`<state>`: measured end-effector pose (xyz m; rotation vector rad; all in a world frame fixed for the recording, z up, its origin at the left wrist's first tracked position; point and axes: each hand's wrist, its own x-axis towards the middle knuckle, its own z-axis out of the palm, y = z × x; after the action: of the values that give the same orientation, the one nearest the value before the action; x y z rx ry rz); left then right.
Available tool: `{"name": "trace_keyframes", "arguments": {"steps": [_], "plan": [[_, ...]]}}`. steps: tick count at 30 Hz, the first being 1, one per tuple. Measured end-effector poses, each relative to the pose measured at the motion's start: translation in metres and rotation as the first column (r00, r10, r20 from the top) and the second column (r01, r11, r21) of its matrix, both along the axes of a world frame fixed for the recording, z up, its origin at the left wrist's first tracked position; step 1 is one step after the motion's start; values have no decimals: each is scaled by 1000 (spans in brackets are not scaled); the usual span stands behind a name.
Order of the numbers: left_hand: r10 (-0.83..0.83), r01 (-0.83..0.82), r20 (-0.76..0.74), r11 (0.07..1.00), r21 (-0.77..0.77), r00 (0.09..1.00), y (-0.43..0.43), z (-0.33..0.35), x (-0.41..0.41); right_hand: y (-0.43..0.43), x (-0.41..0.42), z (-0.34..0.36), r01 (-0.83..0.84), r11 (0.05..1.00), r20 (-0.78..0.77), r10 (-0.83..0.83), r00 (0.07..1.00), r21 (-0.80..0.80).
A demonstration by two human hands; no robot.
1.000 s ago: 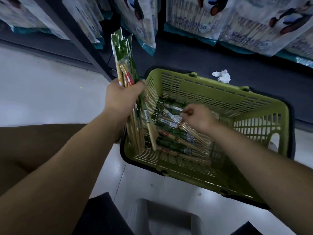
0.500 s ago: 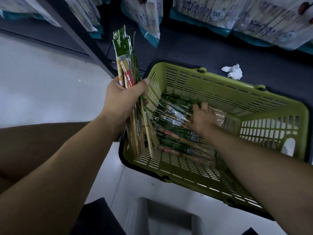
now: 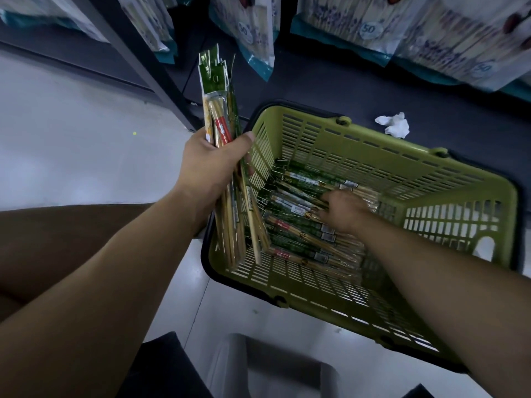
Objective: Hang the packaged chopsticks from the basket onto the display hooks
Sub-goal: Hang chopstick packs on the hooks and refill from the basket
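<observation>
A green plastic basket point(image 3: 402, 147) sits on the floor below the display. Several green-and-clear chopstick packs point(image 3: 298, 228) lie flat across its bottom. My left hand point(image 3: 209, 165) grips a bundle of chopstick packs point(image 3: 218, 90) upright over the basket's left edge, green header cards pointing up. Inside the basket my right hand point(image 3: 343, 211) is low, its fingers stretched leftward and lying on the loose packs. The fingertips are blurred, and no pack is lifted.
Large hanging bags of chopsticks point(image 3: 373, 21) fill the display above the basket. A crumpled white tissue point(image 3: 393, 124) lies on the dark shelf base behind it. A slanted dark shelf post point(image 3: 143, 58) stands at left. A grey box point(image 3: 273, 369) sits near my knees.
My right hand went from pinching at a pack to flat, then slid leftward across the packs in the basket. The left hand keeps its bundle, barely moved. The view tilted down slightly.
</observation>
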<state>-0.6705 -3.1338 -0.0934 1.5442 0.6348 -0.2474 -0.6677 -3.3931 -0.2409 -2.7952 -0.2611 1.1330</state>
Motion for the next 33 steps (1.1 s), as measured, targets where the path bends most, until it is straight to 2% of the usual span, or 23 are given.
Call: {"name": "trace_keyframes", "arguments": {"steps": [4, 8, 14, 16, 18, 22, 24, 27, 33], "plan": [[20, -20, -5, 1000, -1, 1000, -2, 3, 0, -8, 4, 16, 93, 991, -52, -88, 995, 96], [45, -44, -4, 996, 75, 999, -8, 7, -3, -14, 9, 46, 254, 940, -45, -251, 967, 226], [-21, 21, 4, 997, 69, 1000, -29, 15, -17, -29, 1, 134, 302, 873, -90, -290, 953, 382], [-28, 28, -20, 1000, 3, 999, -37, 25, -23, -30, -7, 169, 342, 828, -109, -329, 938, 444], [-44, 37, -37, 987, -158, 998, -46, 41, -27, -24, -16, 201, 404, 746, -168, -375, 912, 529], [-65, 85, 66, 923, -374, 996, -65, 77, -31, -5, -39, 251, 417, 628, -198, -390, 899, 657], [-67, 108, 115, 906, -409, 991, -71, 93, -31, 3, -51, 269, 362, 632, -139, -374, 917, 685], [-51, 112, 165, 914, -389, 985, -73, 116, -30, 7, -62, 291, 241, 695, 60, -379, 923, 677], [-111, 208, 311, 932, -298, 944, -81, 161, -27, -2, -64, 340, 153, 721, 303, -461, 834, 676]]}}
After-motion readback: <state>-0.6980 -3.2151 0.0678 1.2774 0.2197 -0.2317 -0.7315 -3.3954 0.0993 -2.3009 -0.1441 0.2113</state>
